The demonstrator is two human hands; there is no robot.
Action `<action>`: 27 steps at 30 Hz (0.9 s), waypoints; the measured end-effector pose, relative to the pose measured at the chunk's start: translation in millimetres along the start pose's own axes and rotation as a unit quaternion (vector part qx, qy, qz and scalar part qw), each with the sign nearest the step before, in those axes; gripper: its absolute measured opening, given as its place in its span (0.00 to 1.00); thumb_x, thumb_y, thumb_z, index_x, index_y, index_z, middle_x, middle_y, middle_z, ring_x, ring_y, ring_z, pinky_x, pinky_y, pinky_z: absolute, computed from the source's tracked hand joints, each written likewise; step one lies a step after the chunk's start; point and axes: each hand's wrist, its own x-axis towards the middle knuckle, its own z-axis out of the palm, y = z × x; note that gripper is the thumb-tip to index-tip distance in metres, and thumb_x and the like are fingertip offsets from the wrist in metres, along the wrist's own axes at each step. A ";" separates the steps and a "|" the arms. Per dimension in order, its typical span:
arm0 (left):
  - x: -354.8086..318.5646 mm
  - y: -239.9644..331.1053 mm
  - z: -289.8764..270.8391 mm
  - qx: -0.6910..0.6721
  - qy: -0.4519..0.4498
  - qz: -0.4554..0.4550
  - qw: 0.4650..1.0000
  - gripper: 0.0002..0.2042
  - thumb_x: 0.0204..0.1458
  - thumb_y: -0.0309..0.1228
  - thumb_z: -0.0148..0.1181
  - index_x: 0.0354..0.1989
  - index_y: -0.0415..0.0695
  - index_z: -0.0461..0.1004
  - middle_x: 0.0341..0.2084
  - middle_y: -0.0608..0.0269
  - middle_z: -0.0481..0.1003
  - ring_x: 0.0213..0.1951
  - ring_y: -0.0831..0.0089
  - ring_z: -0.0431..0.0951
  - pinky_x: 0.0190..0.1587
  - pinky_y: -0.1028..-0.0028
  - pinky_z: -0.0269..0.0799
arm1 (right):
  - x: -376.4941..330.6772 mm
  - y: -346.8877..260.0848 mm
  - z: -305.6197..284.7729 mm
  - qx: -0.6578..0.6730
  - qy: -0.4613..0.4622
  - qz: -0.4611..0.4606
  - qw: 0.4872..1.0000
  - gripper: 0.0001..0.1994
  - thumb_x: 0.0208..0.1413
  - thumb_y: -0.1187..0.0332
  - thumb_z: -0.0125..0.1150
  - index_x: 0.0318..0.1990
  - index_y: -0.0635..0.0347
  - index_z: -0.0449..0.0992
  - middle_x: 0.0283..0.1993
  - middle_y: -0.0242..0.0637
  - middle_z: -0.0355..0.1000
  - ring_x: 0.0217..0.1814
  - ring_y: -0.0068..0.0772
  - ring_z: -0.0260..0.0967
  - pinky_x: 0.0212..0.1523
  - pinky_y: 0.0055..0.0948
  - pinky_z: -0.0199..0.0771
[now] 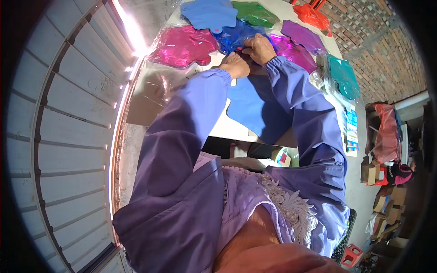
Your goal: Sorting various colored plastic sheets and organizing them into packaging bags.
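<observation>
Shiny blue foil balloon (232, 38), flat, uninflated, crinkled; lies on worktop (227, 129) among other coloured foils, partly under both hands.

Blue-violet long sleeves (182, 132), elastic cuffs, lace-trimmed lilac top (255, 195).

This looks like a small workshop or packing room. A bare brick wall (364, 32) rises on the far right, a ribbed shutter (68, 113) stands on the left, stacked cardboard boxes (387, 200) crowd the right floor, and the counter (227, 129) carries many shiny foil balloons (184, 45).
</observation>
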 end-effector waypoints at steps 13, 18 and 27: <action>-21.3 -26.4 -32.1 -0.296 0.052 0.140 0.943 0.17 0.53 0.42 0.54 0.41 0.42 0.79 0.48 0.52 0.76 0.48 0.55 0.75 0.47 0.58 0.68 | -8.9 -11.1 -154.3 0.428 0.088 0.045 0.898 0.07 0.55 0.71 0.64 0.41 0.60 0.76 0.34 0.21 0.72 0.38 0.12 0.67 0.41 0.16 0.65; -100.3 -22.7 -136.3 -0.568 0.349 0.086 0.741 0.15 0.56 0.40 0.58 0.40 0.40 0.77 0.29 0.66 0.77 0.31 0.76 0.75 0.32 0.79 0.72 | -31.6 -19.2 -184.5 0.387 0.034 0.079 0.918 0.08 0.55 0.70 0.64 0.41 0.59 0.76 0.37 0.23 0.74 0.40 0.15 0.68 0.45 0.17 0.66; -103.0 57.1 -166.2 -0.440 0.272 0.174 0.838 0.17 0.51 0.38 0.66 0.41 0.34 0.77 0.30 0.59 0.79 0.34 0.72 0.79 0.40 0.73 0.74 | -76.2 -65.2 -193.8 0.524 -0.029 0.140 0.840 0.12 0.52 0.74 0.65 0.44 0.61 0.74 0.38 0.28 0.74 0.42 0.20 0.70 0.47 0.22 0.70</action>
